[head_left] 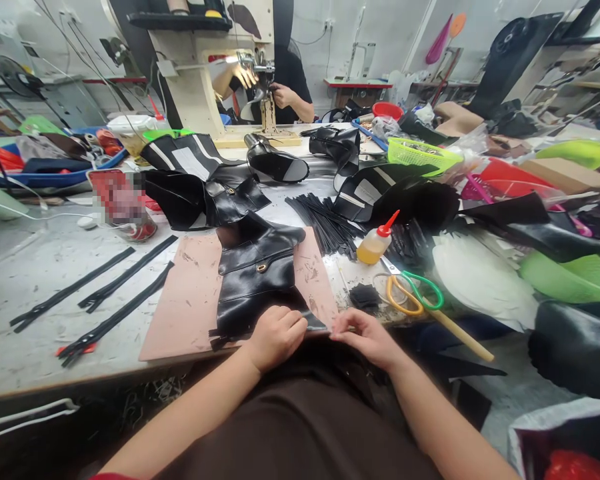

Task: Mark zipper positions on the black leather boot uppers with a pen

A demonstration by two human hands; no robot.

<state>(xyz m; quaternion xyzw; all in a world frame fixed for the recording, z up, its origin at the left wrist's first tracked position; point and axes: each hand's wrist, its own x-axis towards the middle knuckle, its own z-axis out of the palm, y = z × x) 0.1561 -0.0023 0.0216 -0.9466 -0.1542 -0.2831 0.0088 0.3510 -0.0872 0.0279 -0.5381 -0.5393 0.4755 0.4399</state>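
Observation:
A black leather boot upper (257,283) with a small gold-coloured fitting lies on a pink board (180,300) at the table's front edge. My left hand (279,337) is closed over the upper's near edge, its fingers curled onto the leather. Just to the right, my right hand (364,338) has thumb and forefinger pinched together by the upper's pointed near corner. What sits between those fingertips is too small to make out. A dark zip end (219,339) sticks out at the upper's near left corner.
Several zips (115,317) lie on the left. A glue bottle (375,243), scissors (413,293) and black strips (325,220) lie to the right. More boot uppers (235,197) are behind. Across the table, a person's hands (283,95) are at a sewing machine (195,93).

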